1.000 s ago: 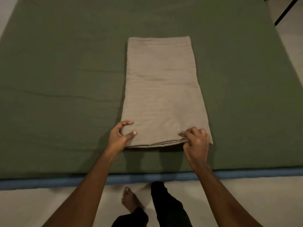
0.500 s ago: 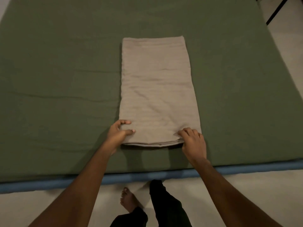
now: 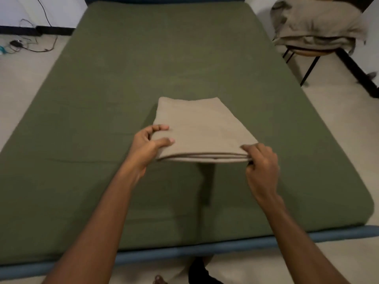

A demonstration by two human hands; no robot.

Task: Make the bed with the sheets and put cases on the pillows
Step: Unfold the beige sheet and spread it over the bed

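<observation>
A folded beige sheet [image 3: 202, 128] is held above the middle of the bed, its near edge raised and showing several layers. My left hand [image 3: 150, 144] grips its near left corner, thumb on top and fingers round the side. My right hand [image 3: 261, 162] pinches the near right corner. The mattress carries a smooth green fitted sheet [image 3: 143, 64] over its whole top. A beige pillow pile [image 3: 315, 23] lies on a chair at the back right.
The blue bed frame [image 3: 225, 245] runs along the near edge. The chair [image 3: 307, 56] with black legs stands right of the bed. Black cables and a charger [image 3: 22, 43] lie on the floor at the back left.
Both hands have lifted the near end of the folded sheet off the bed. My head has tilted up, so the whole bed, the chair and the cables have come into view.
</observation>
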